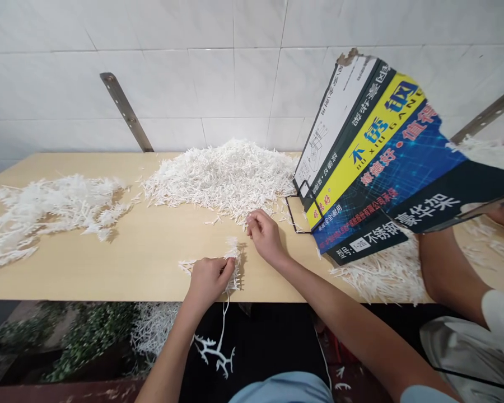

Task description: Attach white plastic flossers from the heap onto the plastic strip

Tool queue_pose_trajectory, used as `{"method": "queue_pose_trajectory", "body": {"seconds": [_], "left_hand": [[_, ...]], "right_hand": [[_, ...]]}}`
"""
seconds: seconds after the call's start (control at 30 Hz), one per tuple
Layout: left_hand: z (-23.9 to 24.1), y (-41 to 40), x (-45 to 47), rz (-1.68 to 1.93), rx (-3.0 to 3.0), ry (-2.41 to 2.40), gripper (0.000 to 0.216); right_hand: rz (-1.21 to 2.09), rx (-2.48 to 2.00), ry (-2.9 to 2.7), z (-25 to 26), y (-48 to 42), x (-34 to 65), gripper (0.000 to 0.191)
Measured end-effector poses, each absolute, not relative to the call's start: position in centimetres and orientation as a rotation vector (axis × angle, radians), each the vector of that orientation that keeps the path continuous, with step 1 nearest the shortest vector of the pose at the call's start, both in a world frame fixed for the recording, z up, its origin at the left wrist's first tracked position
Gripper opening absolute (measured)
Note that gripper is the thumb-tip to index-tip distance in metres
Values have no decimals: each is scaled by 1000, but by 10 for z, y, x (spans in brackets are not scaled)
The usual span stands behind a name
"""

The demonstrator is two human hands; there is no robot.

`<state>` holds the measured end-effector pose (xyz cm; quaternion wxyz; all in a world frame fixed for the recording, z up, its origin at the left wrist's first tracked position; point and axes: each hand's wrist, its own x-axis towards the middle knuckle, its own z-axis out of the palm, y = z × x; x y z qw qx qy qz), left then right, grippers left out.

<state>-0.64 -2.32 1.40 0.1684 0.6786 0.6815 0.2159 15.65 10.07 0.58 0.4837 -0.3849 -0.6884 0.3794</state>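
Note:
My left hand point(209, 280) is closed near the table's front edge, pinching a white branched plastic sprig point(232, 274). The sprig's thin stem hangs over the edge and ends in a forked white branch point(218, 354). My right hand point(265, 234) is to the right and a little farther back, above the table. Its fingers are curled together close to the front of a large heap of small white plastic pieces point(222, 176). Whatever lies between those fingertips is hidden or too small to name.
A printed cardboard sheet point(373, 162) stands tilted at the right in a black metal bookend point(296, 215). Beyond it are another person's arm point(445, 268) and more white pieces point(382, 268). Branched white sprigs point(59, 207) lie at left on the wooden table point(130, 268). Green foliage point(92, 330) sits below.

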Motion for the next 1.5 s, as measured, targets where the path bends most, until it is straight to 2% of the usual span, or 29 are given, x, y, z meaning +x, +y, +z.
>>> {"method": "queue_pose_trajectory", "body": {"seconds": [0.07,0.17,0.33,0.4,0.53,0.67,0.9,1.03,1.13,1.33,1.5], "left_hand": [[13,-22,-6,568,1955,1964,56],[13,-20,-3,480,1986,2031,56],[15,-20,2,328,2055,2072,51],[15,-19,4,293,2095,2075,53],[14,-20,7,191,2112,2149,56],[12,-23,7,144,2176,2069,56],[11,-22,9,187,2101,2158,54],[14,-21,10,205,2030,2226,53],[16,-21,10,260,1953,2237,56],[16,-21,8,304,1978,2208,59],[18,-20,8,289,1997,2160,58]], "right_hand": [[780,-843,-1860,10,97,157,24],[674,-740,-2020,16,93,161,31],[790,-564,-2274,17,93,164,18],[843,-637,-2200,12,93,162,13],[899,-924,-1773,-1,106,166,19],[765,-1120,-1377,-7,130,176,32],[418,-730,-2081,18,102,170,35],[610,-409,-2348,22,95,173,29],[842,-330,-2338,18,100,177,20],[1069,-550,-2072,18,99,172,21],[1071,-648,-2045,21,91,165,26]]}}
